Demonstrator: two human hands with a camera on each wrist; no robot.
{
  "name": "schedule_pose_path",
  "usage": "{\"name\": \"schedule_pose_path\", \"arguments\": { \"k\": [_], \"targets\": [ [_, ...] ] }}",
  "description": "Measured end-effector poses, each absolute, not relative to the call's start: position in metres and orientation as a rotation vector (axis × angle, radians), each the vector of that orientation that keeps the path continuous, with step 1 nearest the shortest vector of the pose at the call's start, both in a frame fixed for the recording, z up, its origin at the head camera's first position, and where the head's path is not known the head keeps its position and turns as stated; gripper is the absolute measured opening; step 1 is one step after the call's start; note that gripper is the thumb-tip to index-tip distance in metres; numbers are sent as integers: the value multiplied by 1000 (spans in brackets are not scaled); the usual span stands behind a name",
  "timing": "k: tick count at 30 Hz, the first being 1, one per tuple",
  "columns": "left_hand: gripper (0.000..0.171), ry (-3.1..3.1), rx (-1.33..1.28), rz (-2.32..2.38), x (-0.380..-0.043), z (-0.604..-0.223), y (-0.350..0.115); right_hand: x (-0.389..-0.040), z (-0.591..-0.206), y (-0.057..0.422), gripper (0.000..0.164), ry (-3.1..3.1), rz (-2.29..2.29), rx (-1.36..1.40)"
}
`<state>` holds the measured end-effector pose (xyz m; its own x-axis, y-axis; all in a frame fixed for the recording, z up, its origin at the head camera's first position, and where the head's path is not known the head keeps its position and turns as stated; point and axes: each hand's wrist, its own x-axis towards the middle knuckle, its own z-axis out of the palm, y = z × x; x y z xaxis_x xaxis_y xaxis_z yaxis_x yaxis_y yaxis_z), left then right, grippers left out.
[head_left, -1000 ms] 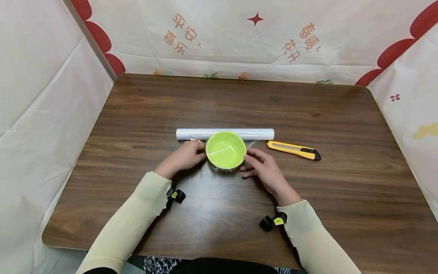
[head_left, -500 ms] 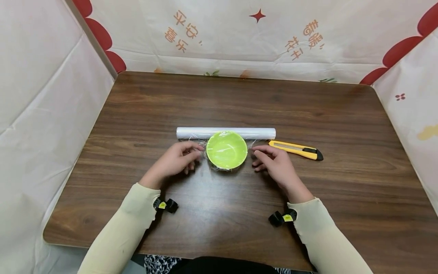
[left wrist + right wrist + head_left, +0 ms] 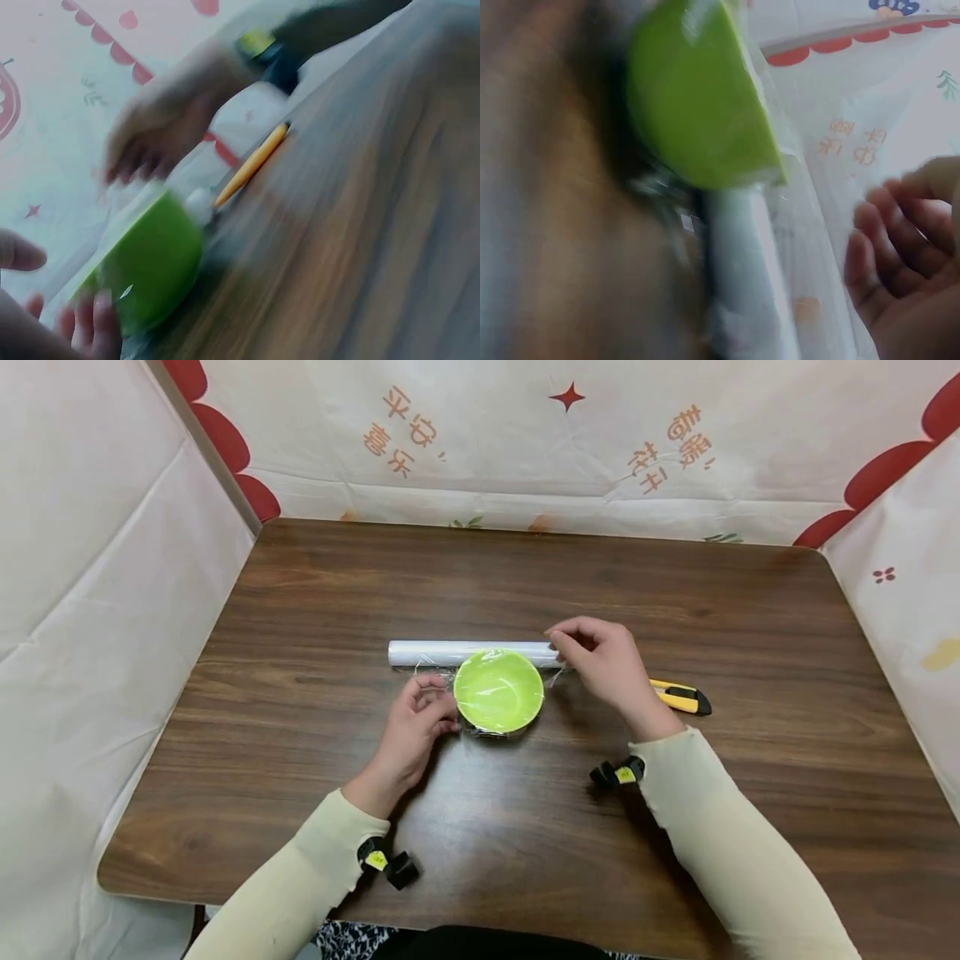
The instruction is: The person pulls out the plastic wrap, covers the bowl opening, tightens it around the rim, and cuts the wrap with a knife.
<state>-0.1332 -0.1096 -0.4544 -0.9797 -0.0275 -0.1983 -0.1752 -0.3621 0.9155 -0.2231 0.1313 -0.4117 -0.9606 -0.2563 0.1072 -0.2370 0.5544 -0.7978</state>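
Note:
A light green bowl (image 3: 498, 692) stands on the table with clear plastic wrap (image 3: 491, 732) stretched over its top and gathered around its sides. Just behind it lies a white roll of plastic wrap (image 3: 435, 652). My left hand (image 3: 408, 731) is at the bowl's left side, fingers loosely bent; in the left wrist view its fingertips overlap the bowl (image 3: 161, 259), and contact is unclear. Over the roll's right end hovers my right hand (image 3: 607, 664). Its loosely bent fingers hold nothing in the right wrist view, apart from the roll (image 3: 746, 277).
A yellow utility knife (image 3: 682, 697) lies to the right, partly hidden under the right hand and wrist. The brown wooden table (image 3: 337, 585) reaches back to a white printed cloth (image 3: 495, 452), which also hangs at both sides.
Both hands drew away from the bowl's sides. My right hand then rose and moved back over the roll's right end, while the left came back to the bowl's left side. The bowl stayed put.

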Motion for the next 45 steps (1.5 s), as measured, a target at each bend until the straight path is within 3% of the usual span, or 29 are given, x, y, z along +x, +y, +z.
{"name": "schedule_pose_path", "arguments": {
  "k": [4, 13, 30, 45],
  "targets": [
    [38, 1845, -375, 2501, -127, -458, -96, -249, -404, 119, 17, 2701, -1175, -534],
    [49, 1912, -428, 2393, -127, -472, -81, -292, -417, 100, 25, 2458, -799, -615],
    [43, 2027, -309, 2270, -134, -471, -82, -306, -417, 90, 38, 2283, -565, -630],
    [31, 2324, -354, 2082, -164, -461, -113, -313, -413, 77, 28, 2454, -509, -761]
  ]
}}
